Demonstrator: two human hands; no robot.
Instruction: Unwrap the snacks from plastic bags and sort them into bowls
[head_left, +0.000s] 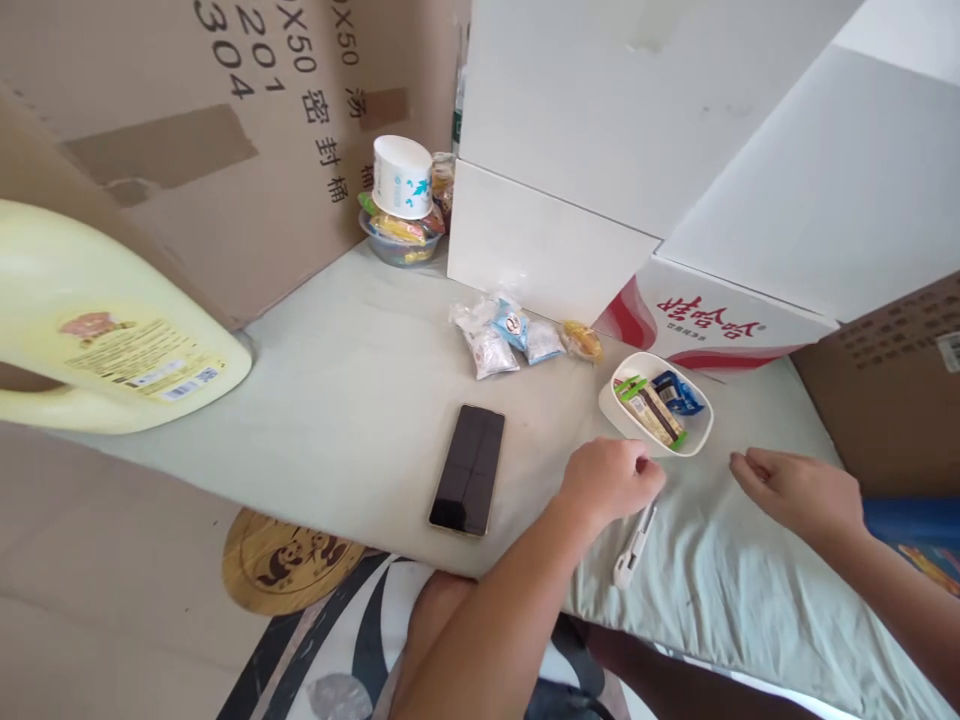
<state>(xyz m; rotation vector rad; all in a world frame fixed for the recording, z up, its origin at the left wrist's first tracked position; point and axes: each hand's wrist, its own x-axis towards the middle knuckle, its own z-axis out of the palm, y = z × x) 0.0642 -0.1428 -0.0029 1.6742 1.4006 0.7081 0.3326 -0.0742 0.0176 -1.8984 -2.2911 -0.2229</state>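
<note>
My left hand [611, 480] is curled into a loose fist just in front of a white plastic container [613, 412]; nothing shows in its fingers. Just below it on the cloth lies a slim white object [634, 548] that looks like a utility knife, its upper end close to my knuckles. Right of the container, my right hand [802, 492] is also closed, with no object visible in it. Inside the container are a cream-and-brown wrapped snack with green ends [651, 408] and a dark blue packet [677, 392].
A black-screened phone [468, 470] lies left of my hands. Behind it are several small packets [511, 332] and a yellowish wrapped snack [581, 341]. A bowl of snacks [403, 246] holds a paper cup [403, 178]. White boxes [551, 235], a carton [300, 200] and a yellow jug [112, 320] stand around.
</note>
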